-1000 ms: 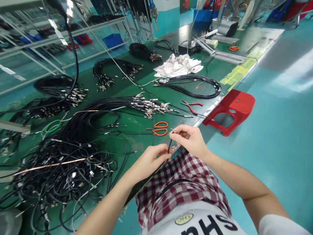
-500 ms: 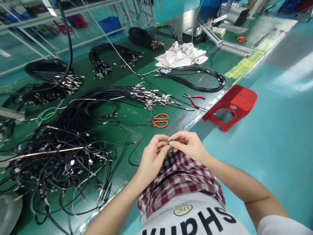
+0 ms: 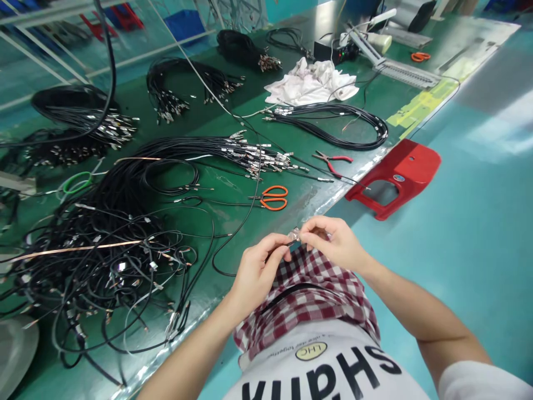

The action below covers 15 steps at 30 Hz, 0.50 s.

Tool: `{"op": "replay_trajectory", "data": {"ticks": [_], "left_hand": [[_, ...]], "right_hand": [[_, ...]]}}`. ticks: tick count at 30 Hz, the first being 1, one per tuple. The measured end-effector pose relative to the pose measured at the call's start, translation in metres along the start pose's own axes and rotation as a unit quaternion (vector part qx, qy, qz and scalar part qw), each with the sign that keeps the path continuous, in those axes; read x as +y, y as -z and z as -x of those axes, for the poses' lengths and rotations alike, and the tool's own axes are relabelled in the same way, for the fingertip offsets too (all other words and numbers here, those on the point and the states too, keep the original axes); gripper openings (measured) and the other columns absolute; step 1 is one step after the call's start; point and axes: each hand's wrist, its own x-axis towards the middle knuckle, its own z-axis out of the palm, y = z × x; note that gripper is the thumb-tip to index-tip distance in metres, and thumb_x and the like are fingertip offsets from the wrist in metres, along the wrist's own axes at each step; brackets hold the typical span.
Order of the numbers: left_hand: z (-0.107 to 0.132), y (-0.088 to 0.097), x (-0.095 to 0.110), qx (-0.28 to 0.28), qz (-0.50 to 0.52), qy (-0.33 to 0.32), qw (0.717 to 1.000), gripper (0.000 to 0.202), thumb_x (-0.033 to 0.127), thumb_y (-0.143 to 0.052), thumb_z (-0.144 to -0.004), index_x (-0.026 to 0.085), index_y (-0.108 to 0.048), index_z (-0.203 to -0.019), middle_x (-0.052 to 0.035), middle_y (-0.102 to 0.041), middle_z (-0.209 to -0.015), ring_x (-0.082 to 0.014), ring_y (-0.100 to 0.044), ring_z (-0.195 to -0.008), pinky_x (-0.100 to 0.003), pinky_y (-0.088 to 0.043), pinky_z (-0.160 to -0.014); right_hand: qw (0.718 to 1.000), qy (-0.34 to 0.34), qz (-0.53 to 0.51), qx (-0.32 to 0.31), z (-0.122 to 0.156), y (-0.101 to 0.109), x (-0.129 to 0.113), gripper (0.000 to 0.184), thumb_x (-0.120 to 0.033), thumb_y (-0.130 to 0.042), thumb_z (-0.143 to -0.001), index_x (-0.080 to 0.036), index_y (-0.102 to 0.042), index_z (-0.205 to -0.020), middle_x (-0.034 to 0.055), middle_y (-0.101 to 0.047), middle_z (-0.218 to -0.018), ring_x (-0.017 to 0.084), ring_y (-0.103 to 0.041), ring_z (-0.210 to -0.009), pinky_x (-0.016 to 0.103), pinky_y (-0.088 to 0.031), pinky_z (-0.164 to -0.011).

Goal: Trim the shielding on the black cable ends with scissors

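Observation:
My left hand (image 3: 259, 271) is closed in a pinch on a thin black cable (image 3: 220, 271), just over the table's front edge. The cable loops across the table and passes behind this hand. From the pinch sticks out the cable's end with a small silvery, shiny piece (image 3: 295, 235), perhaps foil or braid; its detail is too small to tell. My right hand (image 3: 335, 243) pinches at the far side of that silvery piece, its fingertips close together. Orange-handled scissors (image 3: 275, 198) lie on the table just beyond my hands, and red-handled pliers (image 3: 335, 163) rest farther right.
A tangled heap of black cables (image 3: 104, 272) covers the table's left side. A bundle with silvery ends (image 3: 250, 155) and a coiled bundle (image 3: 381, 136) lie beyond. A white cloth (image 3: 312, 83) sits at the back. The red stool (image 3: 403, 178) stands at the table's right edge.
My hands have drawn slightly apart, the right one moving right and up. The silvery piece at the cable end now shows between them. The view has shifted slightly.

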Motion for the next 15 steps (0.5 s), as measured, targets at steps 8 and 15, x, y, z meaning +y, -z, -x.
{"op": "replay_trajectory", "data": {"ticks": [8,15], "left_hand": [[-0.005,-0.004,-0.013,-0.003,0.094,0.01,0.996,0.026,0.038,-0.058,-0.095,0.017,-0.062,-0.111,-0.0039,-0.068,-0.095,-0.0071,-0.06,-0.077,-0.017,-0.047,-0.068],[-0.009,-0.027,-0.008,0.125,0.137,-0.032,0.982,0.02,0.033,-0.069,-0.087,0.014,-0.068,-0.094,-0.0033,-0.063,-0.092,-0.0055,-0.057,-0.069,-0.016,-0.048,-0.06]], "right_hand": [[0.964,-0.114,-0.235,-0.041,-0.003,-0.011,0.016,0.027,-0.038,-0.076,-0.085,-0.013,-0.065,-0.083,0.0004,-0.064,-0.076,0.007,-0.056,-0.061,0.02,-0.045,-0.062],[0.994,-0.036,-0.098,0.011,0.005,-0.023,0.018,0.024,-0.038,-0.069,-0.091,-0.015,-0.062,-0.088,-0.0002,-0.062,-0.077,0.01,-0.061,-0.063,0.023,-0.048,-0.061]]}}
